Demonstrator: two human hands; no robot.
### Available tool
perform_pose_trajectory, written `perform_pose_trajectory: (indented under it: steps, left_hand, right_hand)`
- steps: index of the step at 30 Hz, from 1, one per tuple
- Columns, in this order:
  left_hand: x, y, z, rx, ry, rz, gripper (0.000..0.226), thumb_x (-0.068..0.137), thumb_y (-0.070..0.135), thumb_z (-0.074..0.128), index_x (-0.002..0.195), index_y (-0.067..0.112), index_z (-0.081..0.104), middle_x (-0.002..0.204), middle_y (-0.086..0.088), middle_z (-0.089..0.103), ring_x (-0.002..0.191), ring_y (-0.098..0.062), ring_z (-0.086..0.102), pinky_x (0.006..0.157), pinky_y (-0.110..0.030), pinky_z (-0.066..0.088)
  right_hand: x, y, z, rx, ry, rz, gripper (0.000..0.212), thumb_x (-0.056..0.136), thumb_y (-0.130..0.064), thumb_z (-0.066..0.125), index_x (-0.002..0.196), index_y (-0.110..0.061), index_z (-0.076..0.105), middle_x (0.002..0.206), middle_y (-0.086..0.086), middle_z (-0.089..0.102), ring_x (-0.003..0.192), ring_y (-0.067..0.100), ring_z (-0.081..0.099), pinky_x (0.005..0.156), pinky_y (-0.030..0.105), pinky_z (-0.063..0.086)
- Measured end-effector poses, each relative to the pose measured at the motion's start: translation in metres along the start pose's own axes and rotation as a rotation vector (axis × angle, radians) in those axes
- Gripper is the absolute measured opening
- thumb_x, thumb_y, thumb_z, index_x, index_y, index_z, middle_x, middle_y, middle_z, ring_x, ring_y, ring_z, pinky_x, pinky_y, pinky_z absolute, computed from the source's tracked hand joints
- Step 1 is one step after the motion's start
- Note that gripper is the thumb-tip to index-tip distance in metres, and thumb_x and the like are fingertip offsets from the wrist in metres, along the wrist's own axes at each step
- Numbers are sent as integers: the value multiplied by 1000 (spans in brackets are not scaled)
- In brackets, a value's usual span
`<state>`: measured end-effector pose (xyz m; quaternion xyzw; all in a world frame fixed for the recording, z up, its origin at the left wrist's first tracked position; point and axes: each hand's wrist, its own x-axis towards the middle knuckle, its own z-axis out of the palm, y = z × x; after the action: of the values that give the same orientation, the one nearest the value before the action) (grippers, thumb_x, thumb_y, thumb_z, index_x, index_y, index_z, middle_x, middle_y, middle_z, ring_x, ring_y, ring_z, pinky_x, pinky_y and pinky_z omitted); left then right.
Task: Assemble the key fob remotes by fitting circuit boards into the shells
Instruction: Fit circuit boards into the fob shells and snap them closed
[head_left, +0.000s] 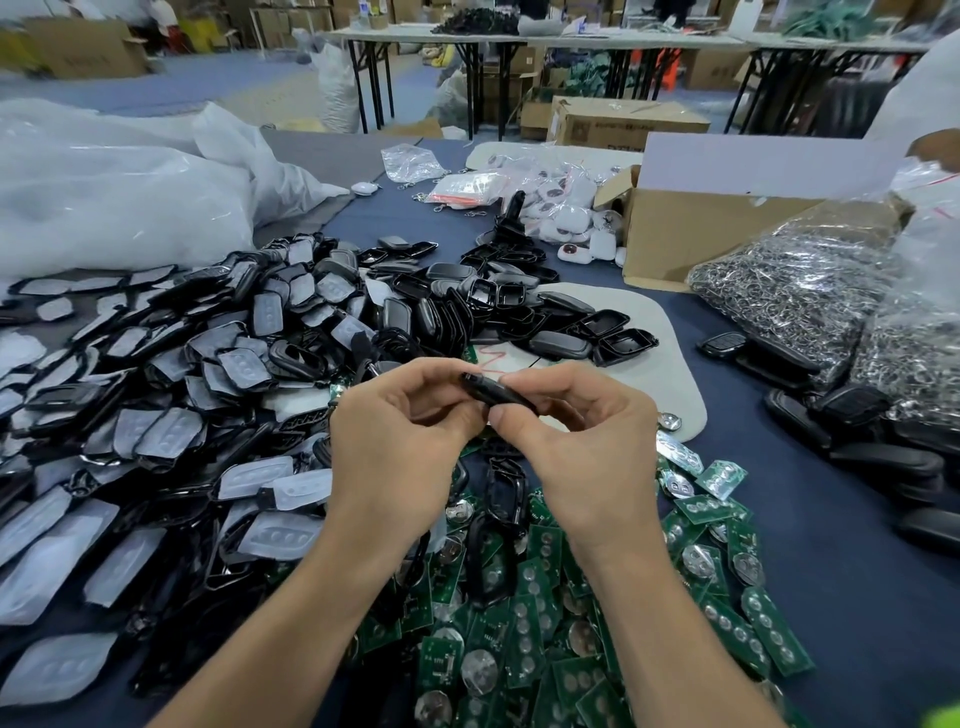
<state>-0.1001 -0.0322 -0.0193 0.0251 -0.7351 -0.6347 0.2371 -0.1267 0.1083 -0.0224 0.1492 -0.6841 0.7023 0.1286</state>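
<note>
Both hands pinch one black key fob shell (500, 394) over the middle of the table.

The left hand (395, 441) and right hand (582, 441) curl fingers and thumbs round its ends, holding it edge-on. It looks light, stiff and smooth, so probably slippery; the long rims seem the safest hold. Green circuit boards (545, 623) are heaped nearest, thin and likely fragile. Loose shells (208, 389) spread to the left.

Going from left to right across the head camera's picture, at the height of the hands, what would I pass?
Heap of black shells with clear button pads → left hand → black fob, pinched by both hands → right hand → bag of metal rings.
</note>
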Motion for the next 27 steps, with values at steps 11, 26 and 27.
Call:
perform_pose_trajectory:
  steps: [11,26,27]
  left_hand:
    - [-4,4,-1,6,48,80,47,69,7,95,93,45,82,80,8,79,73,-12,77,72,-19,61]
    - [-2,0,1,7,-76,-4,40,72,28,84,105,50,79,87,12,80,83,-6,76,76,-15,56]
    - [-2,0,0,11,-82,-7,39,72,26,83,105,46,80,89,12,80,86,-7,76,76,-14,56]
  right_hand:
    - [5,3,-4,385,-259,452,32,101,8,52,113,-9,77,108,12,79,105,25,76,88,36,62]
    - [5,13,-10,165,-356,294,58,85,28,53,122,-12,74,112,3,79,109,24,74,90,35,61]
    - [5,14,-11,138,-336,279,60,84,29,52,122,-12,74,112,1,79,109,21,74,91,36,61]
